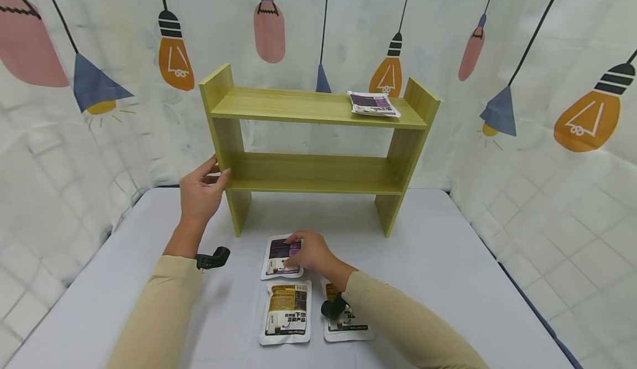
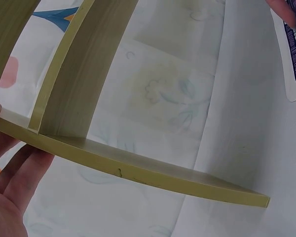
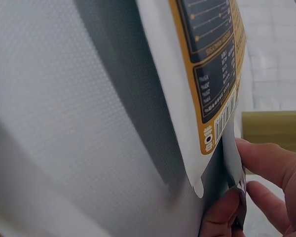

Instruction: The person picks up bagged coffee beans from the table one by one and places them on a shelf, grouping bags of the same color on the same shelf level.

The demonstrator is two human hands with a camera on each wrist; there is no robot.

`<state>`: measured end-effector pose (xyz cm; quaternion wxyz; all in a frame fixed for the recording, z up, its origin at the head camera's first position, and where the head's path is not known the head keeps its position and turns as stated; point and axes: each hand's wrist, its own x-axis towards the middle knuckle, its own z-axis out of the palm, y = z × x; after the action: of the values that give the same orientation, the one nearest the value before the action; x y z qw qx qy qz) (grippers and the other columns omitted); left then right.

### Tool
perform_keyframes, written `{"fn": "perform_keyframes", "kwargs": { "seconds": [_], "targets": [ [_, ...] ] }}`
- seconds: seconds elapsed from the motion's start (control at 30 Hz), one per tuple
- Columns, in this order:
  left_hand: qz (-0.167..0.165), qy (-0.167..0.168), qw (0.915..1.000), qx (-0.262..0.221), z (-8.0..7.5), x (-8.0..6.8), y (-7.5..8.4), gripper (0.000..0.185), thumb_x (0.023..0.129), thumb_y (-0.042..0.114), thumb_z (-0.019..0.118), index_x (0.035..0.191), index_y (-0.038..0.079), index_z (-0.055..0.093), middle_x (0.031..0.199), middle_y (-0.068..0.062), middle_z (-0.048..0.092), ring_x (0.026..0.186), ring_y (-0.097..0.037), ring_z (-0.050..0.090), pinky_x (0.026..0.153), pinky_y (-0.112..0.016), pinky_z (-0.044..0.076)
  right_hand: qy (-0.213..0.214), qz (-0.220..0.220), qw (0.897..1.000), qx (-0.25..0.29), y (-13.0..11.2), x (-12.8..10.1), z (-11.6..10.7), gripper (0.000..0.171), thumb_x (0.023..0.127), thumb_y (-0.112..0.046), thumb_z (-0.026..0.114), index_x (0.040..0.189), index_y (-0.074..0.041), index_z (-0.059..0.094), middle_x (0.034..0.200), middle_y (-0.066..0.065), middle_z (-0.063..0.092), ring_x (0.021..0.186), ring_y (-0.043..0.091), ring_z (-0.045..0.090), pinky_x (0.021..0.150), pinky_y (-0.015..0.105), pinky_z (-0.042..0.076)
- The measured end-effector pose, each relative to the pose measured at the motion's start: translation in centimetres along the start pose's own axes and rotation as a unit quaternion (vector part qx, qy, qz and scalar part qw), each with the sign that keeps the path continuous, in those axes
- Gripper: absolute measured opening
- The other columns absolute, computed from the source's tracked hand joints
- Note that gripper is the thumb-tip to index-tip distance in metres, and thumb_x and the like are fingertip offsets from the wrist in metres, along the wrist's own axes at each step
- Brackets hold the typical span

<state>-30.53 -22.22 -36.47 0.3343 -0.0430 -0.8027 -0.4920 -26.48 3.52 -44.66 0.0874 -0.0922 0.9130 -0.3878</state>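
Observation:
A yellow-green two-tier wooden shelf [image 1: 318, 172] stands on the grey table [image 1: 448, 269]. My left hand [image 1: 218, 173] grips its left side panel at the lower tier, thumb in front and fingers behind; in the left wrist view the left hand [image 2: 10, 192] lies along the panel's edge [image 2: 138, 170]. My right hand [image 1: 294, 253] pinches the right edge of a purple-and-white pouch [image 1: 278, 255] lying flat in front of the shelf. The right wrist view shows my thumb [image 3: 219, 217] and fingers [image 3: 266, 165] closed on that pouch's edge [image 3: 234, 190], beside an orange-brown pouch [image 3: 207, 64].
The orange-brown pouch [image 1: 286, 311] and a third pouch [image 1: 348, 325], partly under my right wrist, lie nearer me. Another purple pouch [image 1: 374, 104] rests on the top shelf's right end. A curtain with lamp prints [image 1: 547, 136] encloses the table.

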Motion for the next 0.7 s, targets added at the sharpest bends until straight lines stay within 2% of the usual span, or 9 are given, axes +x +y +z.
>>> {"fn": "perform_keyframes", "kwargs": {
  "seconds": [0.7],
  "targets": [
    [0.003, 0.002, 1.0000, 0.001, 0.07, 0.13, -0.18, 0.046, 0.099, 0.028, 0.067, 0.144, 0.031, 0.060, 0.129, -0.010, 0.072, 0.097, -0.035, 0.074, 0.072, -0.004, 0.051, 0.007, -0.008, 1.000, 0.018, 0.38, 0.26, 0.13, 0.050, 0.072, -0.018, 0.094, 0.119, -0.017, 0.076, 0.148, 0.013, 0.057, 0.134, 0.036, 0.055, 0.108, 0.051, 0.050]
  ]
}}
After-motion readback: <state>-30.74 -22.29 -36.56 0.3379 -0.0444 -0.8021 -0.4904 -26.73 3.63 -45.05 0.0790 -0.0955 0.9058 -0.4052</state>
